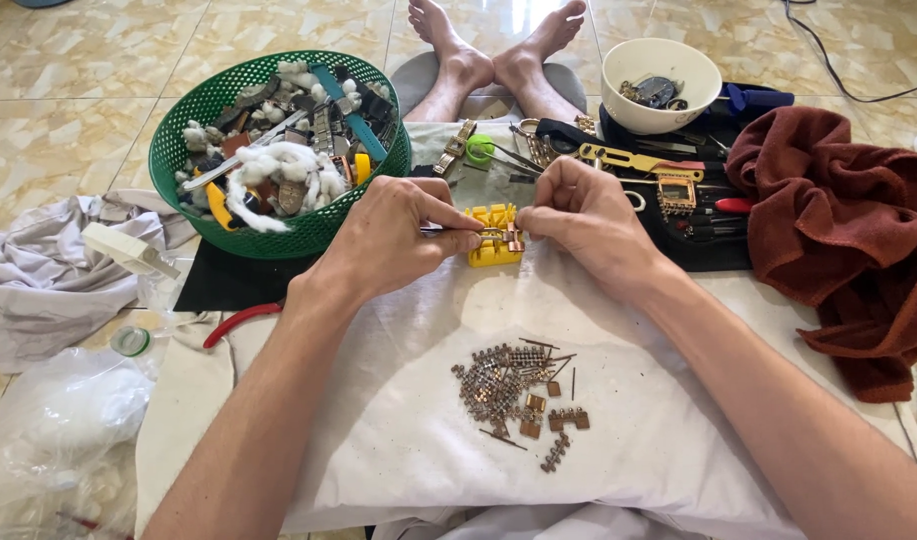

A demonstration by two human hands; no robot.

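Observation:
My left hand [394, 235] pinches a thin metal tool whose tip points right at a small metal watch-band link [509, 238]. My right hand [579, 215] grips that link from the other side. Both hands meet over a yellow plastic band holder block [494, 217] standing on a white cushion [399, 440]. A pile of several loose bronze-coloured links and pins [514, 390] lies on the cushion nearer to me.
A green basket [179, 135] of watch parts and cotton sits at left. At back right stand a white bowl [661, 62], tools on a black mat [714, 255] and a maroon towel [844, 230]. Red-handled pliers [237, 322], grey cloth [39, 280] and plastic bags [64, 415] lie left.

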